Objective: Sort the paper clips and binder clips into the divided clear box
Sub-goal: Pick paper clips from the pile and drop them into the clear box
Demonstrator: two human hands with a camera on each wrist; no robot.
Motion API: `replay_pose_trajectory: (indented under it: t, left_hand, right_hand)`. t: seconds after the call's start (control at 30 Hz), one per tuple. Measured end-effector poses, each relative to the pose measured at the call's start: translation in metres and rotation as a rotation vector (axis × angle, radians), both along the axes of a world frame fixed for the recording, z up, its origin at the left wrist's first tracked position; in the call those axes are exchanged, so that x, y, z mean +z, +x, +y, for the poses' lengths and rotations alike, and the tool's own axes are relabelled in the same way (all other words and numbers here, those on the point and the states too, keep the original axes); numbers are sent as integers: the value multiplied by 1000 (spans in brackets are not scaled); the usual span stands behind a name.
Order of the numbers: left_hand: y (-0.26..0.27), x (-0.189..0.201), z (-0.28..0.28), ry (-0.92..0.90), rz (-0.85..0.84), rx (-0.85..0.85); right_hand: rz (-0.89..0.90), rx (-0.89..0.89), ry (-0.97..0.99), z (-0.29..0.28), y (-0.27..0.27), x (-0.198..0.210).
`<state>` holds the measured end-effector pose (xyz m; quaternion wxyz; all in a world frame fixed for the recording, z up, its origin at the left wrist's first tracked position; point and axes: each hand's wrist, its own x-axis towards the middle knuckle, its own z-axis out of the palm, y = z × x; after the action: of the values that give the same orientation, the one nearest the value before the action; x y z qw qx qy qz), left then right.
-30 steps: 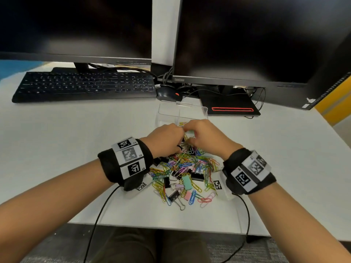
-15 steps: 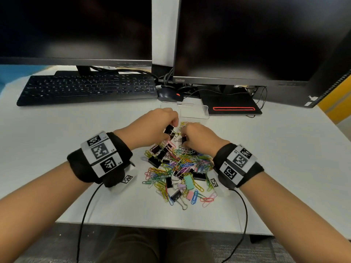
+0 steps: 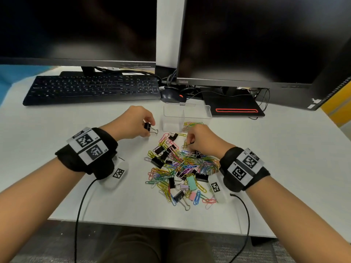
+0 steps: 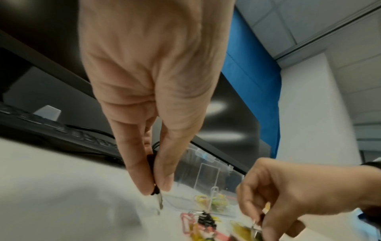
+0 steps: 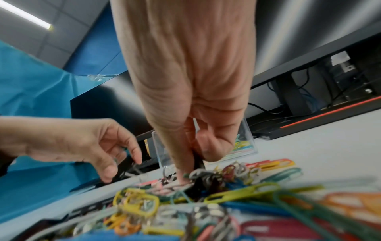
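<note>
A heap of coloured paper clips and black binder clips (image 3: 180, 168) lies on the white desk, just in front of the divided clear box (image 3: 206, 111). The box's right compartment holds paper clips (image 3: 191, 123); nothing shows in its left one. My left hand (image 3: 149, 128) (image 4: 156, 187) pinches a black binder clip (image 3: 147, 126) between thumb and forefinger, left of the box, wire handles hanging down. My right hand (image 3: 190, 144) (image 5: 193, 163) is down at the heap's far edge, thumb and forefinger pinching a small dark clip (image 5: 197, 160), which looks like a binder clip.
A black keyboard (image 3: 91, 88) and mouse (image 3: 171, 94) lie behind the box, under two dark monitors. A black monitor base with a red stripe (image 3: 235, 109) sits at the back right. The wrist cables trail over the desk's front edge (image 3: 133, 223).
My left hand has pulled a black binder clip out of the heap and carried it left, beside the box. My right hand stays pinching at the heap's far edge.
</note>
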<state>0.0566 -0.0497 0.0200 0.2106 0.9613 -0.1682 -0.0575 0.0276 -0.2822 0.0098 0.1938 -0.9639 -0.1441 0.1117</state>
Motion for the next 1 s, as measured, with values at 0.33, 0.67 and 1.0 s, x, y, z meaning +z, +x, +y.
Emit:
replay_pose_trajectory:
  t: [0.33, 0.67, 1.0]
  left_hand:
    - [11, -9, 9, 153, 48, -27]
    - [-12, 9, -25, 220, 5, -248]
    - [-35, 9, -101, 225, -30, -536]
  right_hand:
    - [-134, -441, 178, -72, -1, 16]
    - [79, -120, -47, -58, -18, 14]
    - [197, 55, -152, -50, -31, 8]
